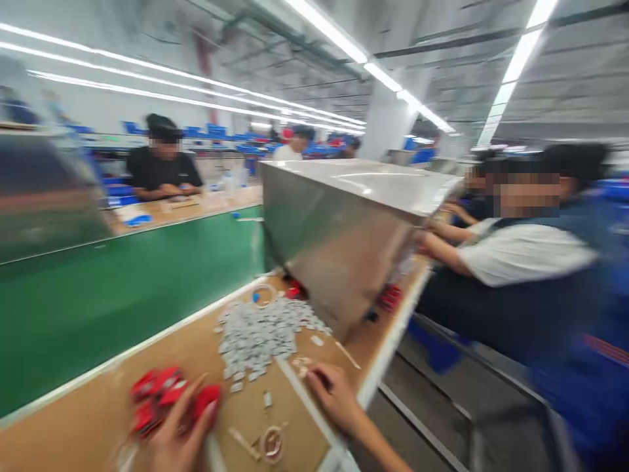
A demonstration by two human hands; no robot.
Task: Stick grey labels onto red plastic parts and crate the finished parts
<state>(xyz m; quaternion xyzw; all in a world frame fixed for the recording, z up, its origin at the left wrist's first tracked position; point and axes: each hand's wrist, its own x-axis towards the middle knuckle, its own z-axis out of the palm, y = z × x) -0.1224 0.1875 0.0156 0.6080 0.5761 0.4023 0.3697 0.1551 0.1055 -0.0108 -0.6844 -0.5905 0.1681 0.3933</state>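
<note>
My left hand [179, 432] is at the lower left, its thumb and fingers around a small red part [210, 396]. More red parts [150, 403] lie in a pile just beyond those fingers. My right hand [337, 396] rests low over the table near its right edge, the fingers bent together in a pinch. What they hold, if anything, is too blurred to make out. Small pale pieces [301, 364] lie by its fingertips. Between and beyond my hands spreads a heap of small grey rectangular pieces [260, 331].
A roll of tape [272, 444] lies on the brown tabletop [196, 341] near me. A large metal box-shaped cover [334, 229] stands ahead. To the left runs a green conveyor belt [122, 282]. A co-worker [521, 255] sits at right; another person [164, 160] works across the belt.
</note>
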